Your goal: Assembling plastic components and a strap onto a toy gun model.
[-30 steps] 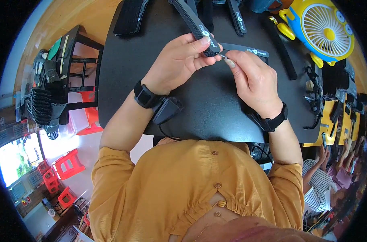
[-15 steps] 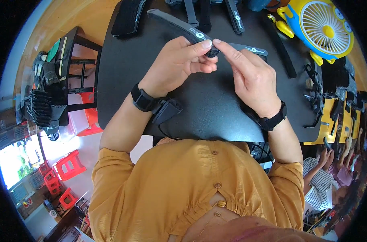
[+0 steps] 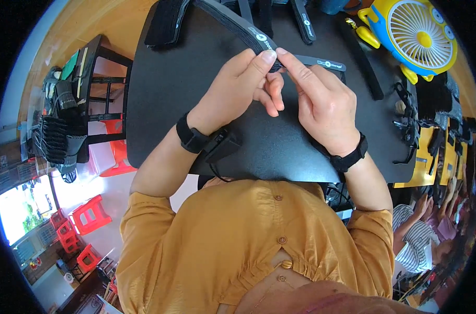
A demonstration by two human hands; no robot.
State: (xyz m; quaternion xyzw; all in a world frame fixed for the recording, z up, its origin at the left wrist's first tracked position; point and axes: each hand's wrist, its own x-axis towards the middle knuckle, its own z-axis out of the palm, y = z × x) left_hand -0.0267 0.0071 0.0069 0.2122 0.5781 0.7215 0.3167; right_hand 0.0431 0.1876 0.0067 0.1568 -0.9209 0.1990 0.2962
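Note:
My left hand (image 3: 237,82) grips a curved bundle of flat black straps (image 3: 238,26) with grey, white-printed ends, the thumb pressed on top near the bundle's end. Its other fingers curl loosely below. My right hand (image 3: 327,97) meets it there, index fingertip on the strap end beside my left thumb, the remaining fingers partly hidden and bent. Just beyond the right knuckles shows another grey-ended strap (image 3: 329,64), partly covered by that hand. Both wrists wear black bands, and a small black box (image 3: 223,146) with a cable hangs by the left one.
On the black table (image 3: 170,94) lie a stack of black straps (image 3: 167,23), more straps (image 3: 303,23) at the far edge and a long dark strip (image 3: 364,65). A yellow-blue fan (image 3: 423,42) stands far right. Red stools (image 3: 90,214) are left; a striped-shirted person (image 3: 416,238) sits right.
The strap bundle has tilted more steeply, its far end reaching the top edge of the view. My left wrist has shifted slightly right and its fingers have dropped; the right hand stays nearly in place.

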